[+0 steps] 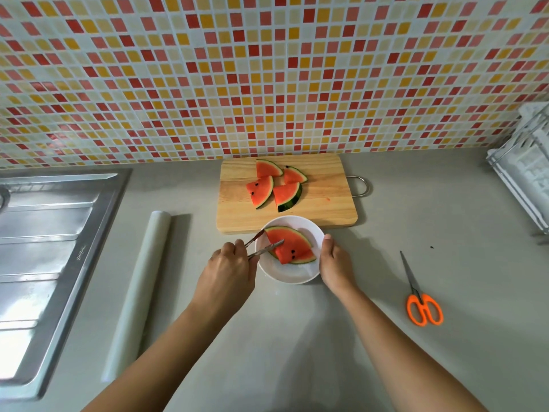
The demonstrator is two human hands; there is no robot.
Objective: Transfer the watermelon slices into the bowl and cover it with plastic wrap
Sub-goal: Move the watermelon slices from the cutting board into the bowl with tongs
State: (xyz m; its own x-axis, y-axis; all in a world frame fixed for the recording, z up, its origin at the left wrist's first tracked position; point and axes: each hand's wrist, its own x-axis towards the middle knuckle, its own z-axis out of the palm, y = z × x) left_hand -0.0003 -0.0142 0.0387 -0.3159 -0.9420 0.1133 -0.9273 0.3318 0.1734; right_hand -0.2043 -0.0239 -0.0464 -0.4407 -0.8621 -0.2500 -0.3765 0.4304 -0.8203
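A pair of slim metal tongs [263,245] is gripped in the left hand [230,260], whose fingers are curled round the handles. The serrated tips are laid against red watermelon wedges with green rind [292,246], seemingly two overlapping, which are held inside a round white bowl [282,273]. The bowl's right rim is clasped by the right hand [334,263], with the thumb set on the edge. The bowl is placed on the grey desk [386,263], just in front of a rectangular wooden cutting board with a metal loop handle [320,209]. Four more watermelon slices [276,185] are left on that board, grouped close together.

A long roll of clear plastic wrap [142,286] is laid on the desk to the left of the hands, beside a stainless steel sink [44,248]. Orange-handled scissors [421,304] are seen to the right, well apart from the bowl. A white wire rack [525,168] is partly shown at the right edge, and the desk is backed by a wall of red, orange and cream mosaic tiles [267,69].
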